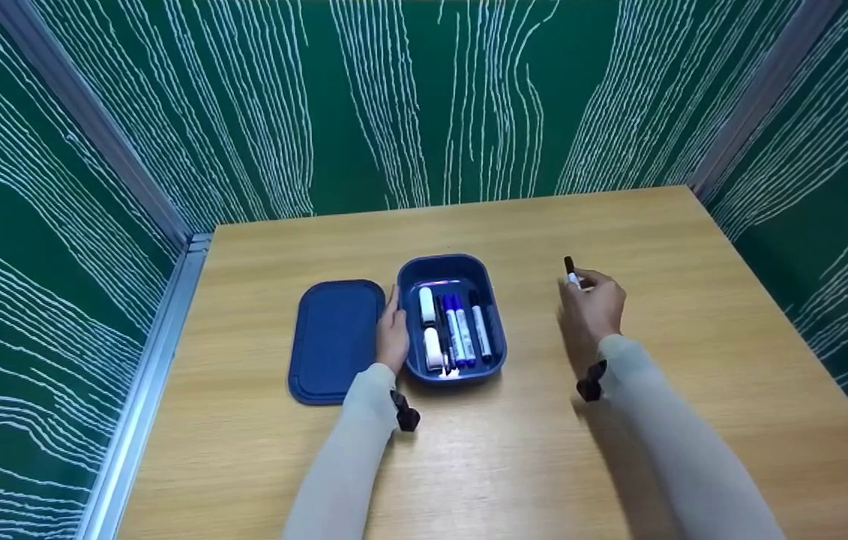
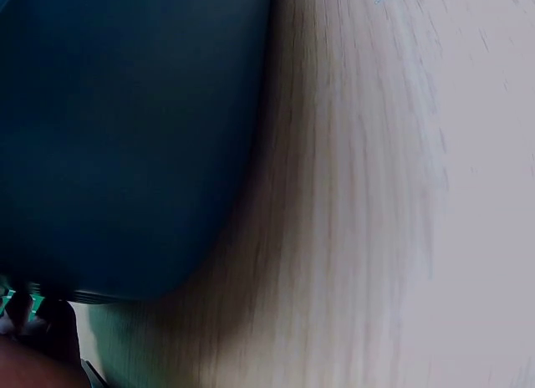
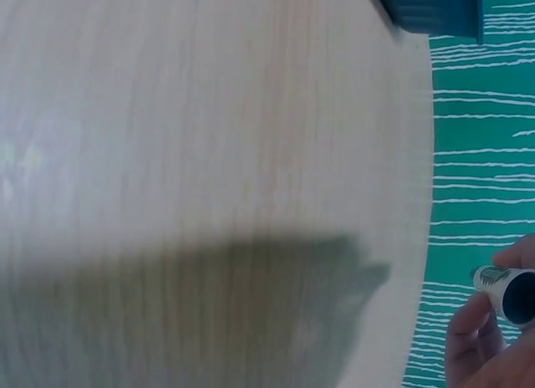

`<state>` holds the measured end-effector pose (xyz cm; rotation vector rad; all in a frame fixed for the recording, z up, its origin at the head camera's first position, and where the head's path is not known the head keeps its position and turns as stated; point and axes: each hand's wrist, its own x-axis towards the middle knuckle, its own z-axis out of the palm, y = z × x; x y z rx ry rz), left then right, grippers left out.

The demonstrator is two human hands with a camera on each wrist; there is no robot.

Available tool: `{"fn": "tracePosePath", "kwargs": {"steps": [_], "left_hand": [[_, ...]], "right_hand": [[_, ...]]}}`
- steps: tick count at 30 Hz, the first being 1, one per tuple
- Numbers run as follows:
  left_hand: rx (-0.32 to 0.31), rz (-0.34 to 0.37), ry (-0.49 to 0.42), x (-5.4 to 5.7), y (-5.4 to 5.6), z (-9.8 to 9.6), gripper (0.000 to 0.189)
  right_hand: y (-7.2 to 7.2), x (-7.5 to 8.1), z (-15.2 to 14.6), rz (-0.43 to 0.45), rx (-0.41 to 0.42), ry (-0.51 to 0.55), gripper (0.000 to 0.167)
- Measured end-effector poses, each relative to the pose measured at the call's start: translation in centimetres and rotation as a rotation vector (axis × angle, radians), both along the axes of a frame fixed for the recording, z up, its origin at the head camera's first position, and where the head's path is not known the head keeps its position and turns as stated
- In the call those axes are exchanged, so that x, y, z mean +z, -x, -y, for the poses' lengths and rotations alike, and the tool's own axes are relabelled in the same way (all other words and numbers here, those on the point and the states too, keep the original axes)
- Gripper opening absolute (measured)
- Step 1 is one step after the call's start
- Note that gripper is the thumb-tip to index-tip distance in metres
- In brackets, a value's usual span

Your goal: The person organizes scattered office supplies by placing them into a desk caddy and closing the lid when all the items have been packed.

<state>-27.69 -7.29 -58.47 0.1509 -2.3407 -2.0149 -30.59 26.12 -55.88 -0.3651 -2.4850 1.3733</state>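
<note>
My right hand point(image 1: 597, 300) pinches a white marker point(image 1: 573, 279) with a black cap between thumb and fingers, above the table to the right of the box. In the right wrist view the marker point(image 3: 495, 279) shows a round dark end. My left hand point(image 1: 392, 337) rests along the left wall of an open blue box point(image 1: 497, 330), fingers pointing away from me. Inside lie two blue-capped markers point(image 1: 462, 330), a black-capped marker point(image 1: 480, 330), a dark slim pen and two stubby white items point(image 1: 432, 349). The left wrist view shows mostly the box's side point(image 2: 125, 137).
A flat blue lid point(image 1: 335, 341) lies on the wooden table point(image 1: 259, 465), left of the box and beside my left hand. Green walls point(image 1: 588, 45) with white wavy lines enclose the table's back and sides, with metal posts point(image 1: 94, 112) at the corners.
</note>
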Motion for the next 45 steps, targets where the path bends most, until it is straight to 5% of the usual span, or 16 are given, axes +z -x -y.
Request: {"fn": "tracePosePath", "kwargs": {"steps": [45], "left_hand": [[-0.001, -0.002, 0.003, 0.1, -0.1, 0.0, 0.054]], "right_hand": [[-0.3, 2.9, 7.7, -0.124, 0.102, -0.066, 0.028]]}}
